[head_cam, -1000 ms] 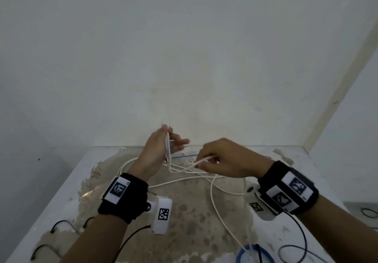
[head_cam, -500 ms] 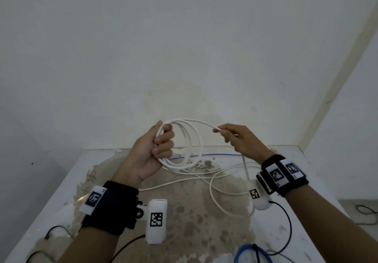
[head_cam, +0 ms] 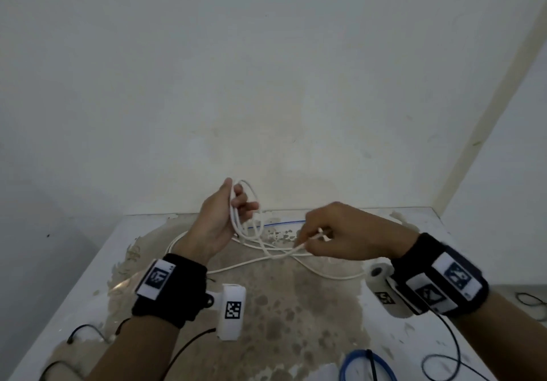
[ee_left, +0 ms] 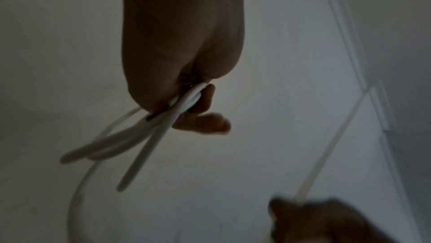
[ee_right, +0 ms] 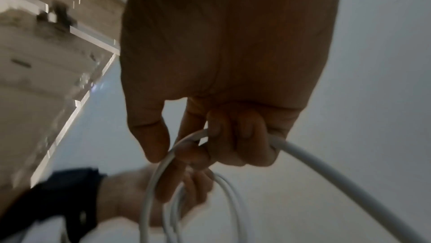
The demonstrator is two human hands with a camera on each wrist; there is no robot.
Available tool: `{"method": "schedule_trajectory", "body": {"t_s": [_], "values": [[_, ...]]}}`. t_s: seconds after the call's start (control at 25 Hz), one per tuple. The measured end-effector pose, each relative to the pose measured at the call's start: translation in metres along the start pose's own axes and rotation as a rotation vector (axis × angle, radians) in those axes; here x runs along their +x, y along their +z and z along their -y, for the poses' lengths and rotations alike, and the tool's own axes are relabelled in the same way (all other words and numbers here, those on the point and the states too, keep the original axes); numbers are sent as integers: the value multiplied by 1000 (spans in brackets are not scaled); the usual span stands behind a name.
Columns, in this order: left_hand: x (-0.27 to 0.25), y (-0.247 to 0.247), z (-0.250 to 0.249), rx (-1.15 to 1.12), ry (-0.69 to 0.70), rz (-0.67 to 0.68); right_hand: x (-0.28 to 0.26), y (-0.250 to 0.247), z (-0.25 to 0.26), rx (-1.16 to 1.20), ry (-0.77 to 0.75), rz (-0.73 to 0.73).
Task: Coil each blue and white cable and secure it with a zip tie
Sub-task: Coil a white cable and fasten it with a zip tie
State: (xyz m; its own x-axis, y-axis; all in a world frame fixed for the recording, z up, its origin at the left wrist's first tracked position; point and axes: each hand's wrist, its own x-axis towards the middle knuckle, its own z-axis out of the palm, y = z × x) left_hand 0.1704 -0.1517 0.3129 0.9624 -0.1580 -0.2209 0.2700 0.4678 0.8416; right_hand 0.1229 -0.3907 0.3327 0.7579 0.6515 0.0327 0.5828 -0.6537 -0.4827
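Note:
My left hand [head_cam: 233, 212] is raised above the table and holds several loops of the white cable [head_cam: 247, 217] between thumb and fingers; the left wrist view shows those loops [ee_left: 149, 132] pinched at the fingertips. My right hand [head_cam: 322, 237] is lower and to the right, its fingers curled round a loose stretch of the same white cable [ee_right: 303, 156]. The rest of that cable [head_cam: 296, 262] trails across the table. A coiled blue cable [head_cam: 367, 366] with a black tie lies at the near edge.
The white table [head_cam: 88, 277] has a worn brown patch in the middle and meets a wall at the back. A thin blue line [head_cam: 284, 223] lies along the far side. Thin black wires [head_cam: 85, 330] run near the left and right front corners.
My right hand has dropped from beside the coil down toward the table and taken a new stretch of cable. The left hand keeps the loops up, now turned edge-on.

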Motion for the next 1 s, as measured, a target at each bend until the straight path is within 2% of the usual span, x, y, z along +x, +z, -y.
{"method": "schedule_trajectory", "body": {"t_s": [0.12,0.24,0.32,0.44,0.6,0.72,0.76,0.84,0.92,1.0], "values": [[-15,24,16,252,-95,125,9,-25,25,178,-112,-227],[-28,37,21,433,-163,287,18,-37,20,277,-73,-362],[-31,40,19,311,-231,390,22,-35,10,319,-51,-367],[-28,38,12,13,-286,463,23,-30,-5,420,6,-405],[-22,19,1,-174,-207,528,6,-19,-50,488,216,-377],[-12,-18,-21,-472,-166,658,-24,-12,-96,437,362,-404],[-9,-28,-30,-538,-127,630,-34,-10,-109,391,406,-434],[-5,-38,-39,-523,-8,379,-46,-5,-124,250,443,-433],[-3,-27,-31,-410,67,159,-43,1,-117,87,391,-289],[4,-8,-11,-302,58,68,-33,5,-85,-12,284,-90]]}}
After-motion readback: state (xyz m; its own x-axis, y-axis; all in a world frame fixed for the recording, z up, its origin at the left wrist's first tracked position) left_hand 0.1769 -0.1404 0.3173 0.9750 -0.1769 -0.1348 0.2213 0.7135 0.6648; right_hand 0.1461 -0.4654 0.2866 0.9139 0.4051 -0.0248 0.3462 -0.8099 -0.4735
